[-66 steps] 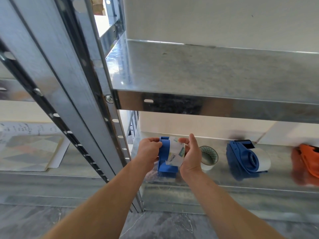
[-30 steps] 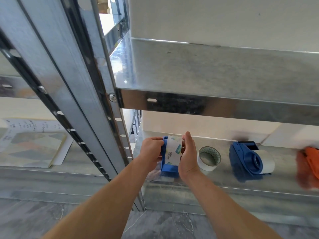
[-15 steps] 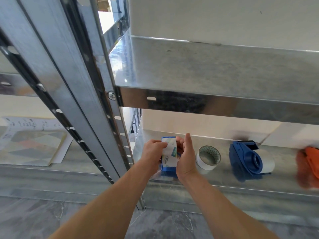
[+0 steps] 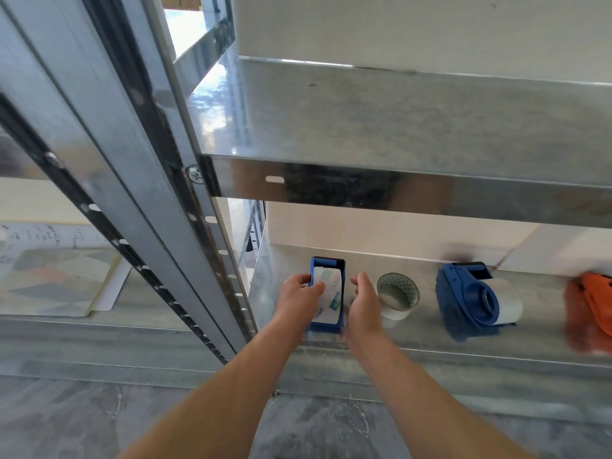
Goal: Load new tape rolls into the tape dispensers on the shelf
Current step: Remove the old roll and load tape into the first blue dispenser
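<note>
Roll-seating step of the loading task, head view. My left hand (image 4: 299, 298) grips the blue dispenser (image 4: 328, 261), which stands at the left end of the lower shelf (image 4: 430, 346). The fingers curl on its left wall and the thumb lies across the tape roll (image 4: 331, 286) that sits between the two walls. My right hand (image 4: 364, 304) hangs open with relaxed fingers just beside the right wall, holding nothing; motion blur hides whether it grazes the plastic. I judge that the roll is in its cradle but not yet threaded, since its printed label (image 4: 332, 304) wraps the outer turn unbroken. The next move calls for a fingertip to find the free end, peel it and draw it to the cutter while the left hand steadies the body. A loose roll (image 4: 394, 314) lies flat just right of my open hand. It may be meant for the orange dispenser (image 4: 591, 303) at the far right, whose spool I cannot see. The second blue dispenser (image 4: 463, 293) between them carries a white roll (image 4: 511, 304). Writing: the label bears a short word in blue lower-case letters beside green-and-blue patches, too blurred to read with certainty. The papers (image 4: 56, 276) beyond the uprights show handwriting, illegible here.
</note>
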Tool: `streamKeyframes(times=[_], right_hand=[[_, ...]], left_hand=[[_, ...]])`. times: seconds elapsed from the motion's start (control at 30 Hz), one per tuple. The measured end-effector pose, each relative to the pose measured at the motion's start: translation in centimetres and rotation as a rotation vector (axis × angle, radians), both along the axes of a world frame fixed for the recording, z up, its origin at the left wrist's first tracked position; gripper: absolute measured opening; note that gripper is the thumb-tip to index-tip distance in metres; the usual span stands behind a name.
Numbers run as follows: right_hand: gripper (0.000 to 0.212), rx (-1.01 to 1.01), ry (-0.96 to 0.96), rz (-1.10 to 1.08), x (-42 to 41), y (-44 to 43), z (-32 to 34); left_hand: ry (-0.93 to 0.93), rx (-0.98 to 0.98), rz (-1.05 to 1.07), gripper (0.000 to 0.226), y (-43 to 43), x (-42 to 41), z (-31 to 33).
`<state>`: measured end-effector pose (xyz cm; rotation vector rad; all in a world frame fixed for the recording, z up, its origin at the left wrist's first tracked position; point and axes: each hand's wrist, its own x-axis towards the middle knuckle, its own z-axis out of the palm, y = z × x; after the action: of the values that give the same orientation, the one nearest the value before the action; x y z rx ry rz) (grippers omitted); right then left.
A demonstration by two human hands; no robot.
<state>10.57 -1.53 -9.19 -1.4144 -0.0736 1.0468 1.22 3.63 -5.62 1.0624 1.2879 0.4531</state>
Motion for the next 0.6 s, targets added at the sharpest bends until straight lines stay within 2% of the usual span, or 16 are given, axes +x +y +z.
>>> streamKeyframes(times=[0.1,0.2,0.37,0.47,0.6], right_hand=[[0.051,-0.055,0.049,0.059,-0.3,-0.3,0.7],[0.041,-0.061,0.097,0.064,-0.7,-1.0,3.1],[0.041,-0.092,0.164,-0.004,-0.6,-1.3,4.1],[0.048,-0.073,0.201,-0.068,0.0,-1.5,4.0],[0.027,0.064,0.204,-0.1,1.4,-2.3,4.8]], left_hand=[[-0.038,-0.027,-0.015,0.015,-0.4,-0.2,0.3],[-0.099,-0.073,-0.005,0.017,-0.7,-0.2,0.3],[-0.227,-0.185,0.264,0.013,-1.1,-0.4,0.6],[-0.382,-0.32,0.345,0.021,-1.1,-0.4,1.4],[-0.614,-0.407,0.287,0.024,-1.0,-0.1,2.9]])
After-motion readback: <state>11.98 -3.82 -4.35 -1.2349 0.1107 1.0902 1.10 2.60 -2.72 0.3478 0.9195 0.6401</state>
